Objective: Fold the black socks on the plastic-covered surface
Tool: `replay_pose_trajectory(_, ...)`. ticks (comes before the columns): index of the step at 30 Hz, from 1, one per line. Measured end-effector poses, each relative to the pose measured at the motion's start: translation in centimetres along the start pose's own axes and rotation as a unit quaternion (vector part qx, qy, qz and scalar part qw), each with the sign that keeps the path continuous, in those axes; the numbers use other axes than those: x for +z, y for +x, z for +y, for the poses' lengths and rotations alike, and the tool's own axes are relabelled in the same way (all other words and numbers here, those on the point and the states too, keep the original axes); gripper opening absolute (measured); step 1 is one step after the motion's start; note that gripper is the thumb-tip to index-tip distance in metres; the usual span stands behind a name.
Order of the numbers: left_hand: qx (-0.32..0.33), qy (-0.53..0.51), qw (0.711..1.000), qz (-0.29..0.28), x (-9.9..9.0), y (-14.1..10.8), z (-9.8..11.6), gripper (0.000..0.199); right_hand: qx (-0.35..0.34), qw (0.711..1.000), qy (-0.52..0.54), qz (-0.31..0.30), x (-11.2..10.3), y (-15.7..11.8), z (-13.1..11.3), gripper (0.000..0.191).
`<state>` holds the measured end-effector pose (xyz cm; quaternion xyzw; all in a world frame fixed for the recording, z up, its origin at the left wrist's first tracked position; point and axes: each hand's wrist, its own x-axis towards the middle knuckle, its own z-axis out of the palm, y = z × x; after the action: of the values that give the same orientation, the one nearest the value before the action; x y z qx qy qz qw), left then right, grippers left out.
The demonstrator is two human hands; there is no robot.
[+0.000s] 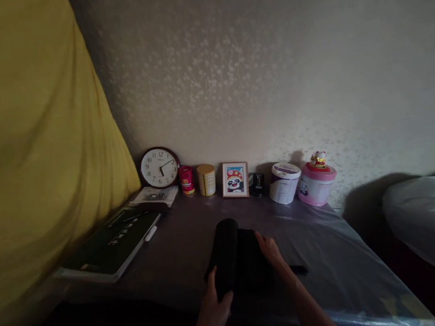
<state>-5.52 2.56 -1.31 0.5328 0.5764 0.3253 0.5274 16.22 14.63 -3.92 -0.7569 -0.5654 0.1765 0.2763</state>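
In the head view, a black, soft-looking thing [224, 251] is at the table's near middle, with a thick rolled or folded part on the left and a flatter part on the right. It is too dark to tell its exact kind. My left hand [215, 305] grips the lower left side of the thick part, thumb and fingers around it. My right hand [270, 248] is closed on the upper right edge of the flatter part. A short black strip [299, 270] lies just right of my right wrist; whether it belongs to the black thing I cannot tell.
A plastic-covered table [341, 253] stands against the wall. Along its back are a clock [160, 167], a red can [187, 180], a yellow tin [206, 180], a framed panda picture [235, 180] and two tubs [285, 184]. A large dark-green book [114, 241] lies left, beside a yellow curtain [29, 133].
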Motion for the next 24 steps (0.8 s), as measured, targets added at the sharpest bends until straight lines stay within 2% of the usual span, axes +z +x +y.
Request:
replay_pose_trajectory(5,0.022,0.046,0.999,0.007,-0.1,0.1,-0.4,0.062,-0.002,1.0,-0.007,0.021,-0.1,-0.6,0.3,0.033)
replay_pose_trajectory(10,0.043,0.131,0.99,0.018,0.5,0.2,-0.8,0.066,-0.011,0.998,0.01,0.059,-1.0,-0.8,-0.1,0.032)
replay_pose_trajectory(18,0.007,0.293,0.956,0.009,1.1,-0.6,0.5,0.069,-0.053,0.993,0.055,0.089,-0.3,0.0,-4.6,0.034)
replay_pose_trajectory(24,0.021,0.314,0.949,0.002,1.3,-0.6,0.1,0.067,-0.068,0.995,0.041,0.053,1.4,0.1,-7.8,0.027)
